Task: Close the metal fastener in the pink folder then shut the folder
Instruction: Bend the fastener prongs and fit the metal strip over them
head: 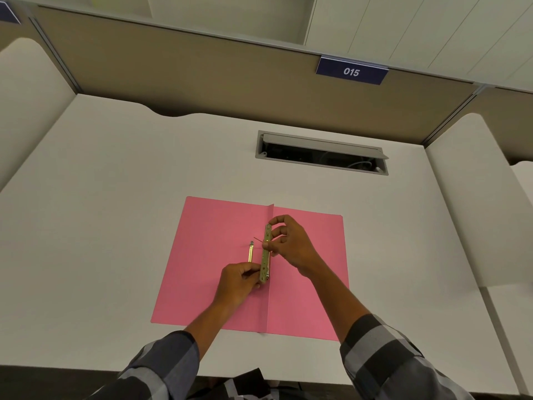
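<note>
Fastener bar alignment on open pink folder

The pink folder lies open on the tabletop. Both hands pinch the metal fastener bar, long axis parallel to the spine: right hand at the far end, left hand at the near end. One brass prong lies flat just left.

We cannot see the near end of the long brass fastener bar, which lies behind the fingers of the left hand; the right hand covers its right edge. The thin prong by its middle is too fine to read. Both plaid sleeves run off the bottom edge, and the dark recessed cable slot hides its contents in shadow.
</note>
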{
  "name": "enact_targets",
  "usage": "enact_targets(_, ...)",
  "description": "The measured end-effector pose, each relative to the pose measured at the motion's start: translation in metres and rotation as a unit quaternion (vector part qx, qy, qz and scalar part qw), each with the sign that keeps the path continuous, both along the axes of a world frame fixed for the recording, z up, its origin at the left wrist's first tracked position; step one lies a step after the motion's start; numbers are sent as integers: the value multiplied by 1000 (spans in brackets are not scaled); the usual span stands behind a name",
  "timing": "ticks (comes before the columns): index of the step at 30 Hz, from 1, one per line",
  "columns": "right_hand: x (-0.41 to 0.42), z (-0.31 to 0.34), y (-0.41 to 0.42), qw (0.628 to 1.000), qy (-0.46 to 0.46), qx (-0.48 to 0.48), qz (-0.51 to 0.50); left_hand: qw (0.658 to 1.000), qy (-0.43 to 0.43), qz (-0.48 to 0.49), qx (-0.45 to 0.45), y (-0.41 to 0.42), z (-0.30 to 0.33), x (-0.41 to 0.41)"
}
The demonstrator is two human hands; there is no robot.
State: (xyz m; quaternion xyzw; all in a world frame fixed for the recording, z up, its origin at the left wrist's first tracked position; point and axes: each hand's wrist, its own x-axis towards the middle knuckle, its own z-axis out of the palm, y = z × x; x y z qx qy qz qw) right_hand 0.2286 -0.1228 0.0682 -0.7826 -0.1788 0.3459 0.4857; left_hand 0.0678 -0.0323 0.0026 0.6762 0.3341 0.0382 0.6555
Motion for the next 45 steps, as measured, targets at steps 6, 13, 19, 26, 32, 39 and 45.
enact_targets(6, 2, 0, 2, 1000, -4, -8, 0, 1000, -3, 5, -4, 1, -4, 0)
enact_targets(13, 4, -1, 1, 1000, -12, -14, -6, 1000, 3, 8, 2, 4, -5, 3)
enact_targets(19, 2, -3, 4, 1000, -8, -14, 6, 1000, -1, -2, -5, 4, 0, 3)
enact_targets(26, 2, -7, 4, 1000, -15, -18, 3, 1000, 5, 1, 1, 5, -6, 4)
enact_targets(32, -1, -13, 3, 1000, -11, -1, -15, 1000, 13, 4, -24, 9, -5, 2)
enact_targets(39, -2, -21, 3, 999, -11, 13, -29, 996, 29, 67, -46, 28, 7, 23)
enact_targets(45, -4, -23, 2, 999, -26, 23, -21, 996, -4, 75, -52, 30, 18, 43)
